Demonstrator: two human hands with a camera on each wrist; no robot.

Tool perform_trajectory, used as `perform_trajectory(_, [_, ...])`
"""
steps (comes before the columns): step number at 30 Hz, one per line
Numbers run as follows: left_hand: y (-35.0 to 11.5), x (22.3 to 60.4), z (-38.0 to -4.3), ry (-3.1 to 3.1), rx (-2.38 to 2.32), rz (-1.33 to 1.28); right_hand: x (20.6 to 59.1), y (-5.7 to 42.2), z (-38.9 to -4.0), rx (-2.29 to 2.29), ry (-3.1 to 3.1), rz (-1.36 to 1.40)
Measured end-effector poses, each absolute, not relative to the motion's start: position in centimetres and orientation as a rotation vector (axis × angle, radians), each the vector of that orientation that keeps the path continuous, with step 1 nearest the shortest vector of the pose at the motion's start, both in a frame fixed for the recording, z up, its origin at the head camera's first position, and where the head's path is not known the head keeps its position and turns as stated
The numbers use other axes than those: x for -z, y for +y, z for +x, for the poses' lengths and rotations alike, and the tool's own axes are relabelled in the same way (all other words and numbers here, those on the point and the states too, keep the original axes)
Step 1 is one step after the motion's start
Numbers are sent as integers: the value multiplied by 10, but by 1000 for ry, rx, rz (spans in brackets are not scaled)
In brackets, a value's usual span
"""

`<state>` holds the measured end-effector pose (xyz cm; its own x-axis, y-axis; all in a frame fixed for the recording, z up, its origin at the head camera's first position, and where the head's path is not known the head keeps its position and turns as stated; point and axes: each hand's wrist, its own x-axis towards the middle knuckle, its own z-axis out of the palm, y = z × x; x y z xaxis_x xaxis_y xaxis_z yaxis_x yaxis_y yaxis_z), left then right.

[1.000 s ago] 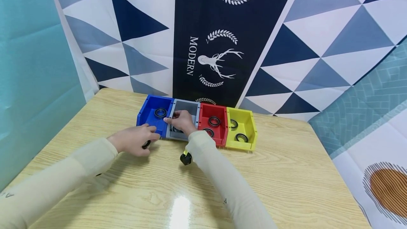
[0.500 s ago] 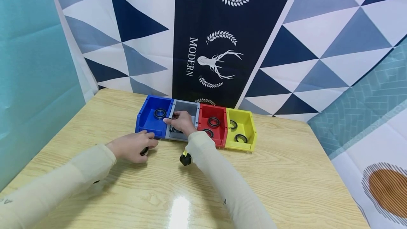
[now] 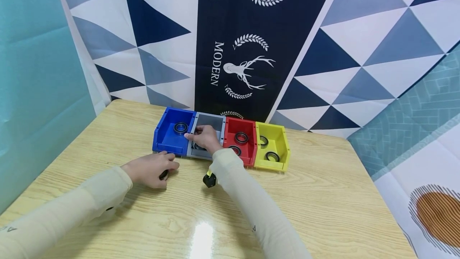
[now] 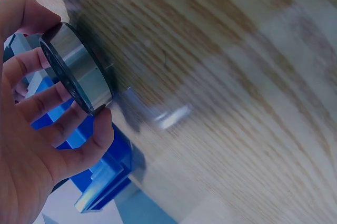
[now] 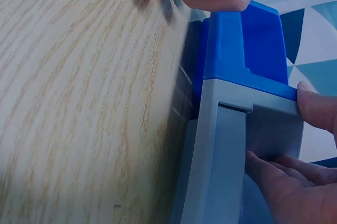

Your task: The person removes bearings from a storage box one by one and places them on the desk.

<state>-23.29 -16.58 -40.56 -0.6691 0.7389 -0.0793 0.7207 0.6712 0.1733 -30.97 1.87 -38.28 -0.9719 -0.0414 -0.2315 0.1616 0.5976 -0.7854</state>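
Observation:
My left hand [image 3: 149, 170] is just in front of the blue bin [image 3: 170, 147], over the wooden table. It grips a ball bearing [image 4: 84, 71] by its rim, with thumb and fingertips spread around the steel ring; the bearing stands tilted on edge in the left wrist view. My right hand [image 3: 207, 137] reaches into the grey bin [image 3: 213, 120]. In the right wrist view its thumb lies at the top of the wall shared with the blue bin, and its fingers are inside the grey bin, holding that wall. A dark bearing in the grey bin is partly hidden beneath this hand.
One bearing [image 3: 181, 128] lies in the blue bin. Two lie in the red bin [image 3: 248, 157] and two in the yellow bin [image 3: 278, 166]. The bins stand joined in a row at the table's back, before a patterned curtain. A black object [image 3: 209, 180] shows under the right wrist.
My left hand, with the bearing, has drawn slightly away from the blue bin, toward the front of the table. The right hand stays at the wall of the grey bin.

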Motion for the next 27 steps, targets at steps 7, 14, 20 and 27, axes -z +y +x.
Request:
perform_trajectory(7, [-167, 409, -233, 2743, -194, 1190, 383, 18, -309, 1311, 2593, 99])
perform_trajectory(14, [-167, 409, -233, 2748, -188, 1165, 384, 18, -311, 1316, 2589, 108])
perform_trajectory(20, [-168, 405, -232, 2774, -129, 1116, 382, 18, -311, 1322, 2584, 112])
perform_trajectory(27, [-169, 402, -229, 2894, -59, 1286, 384, 20, -312, 1346, 2561, 110])
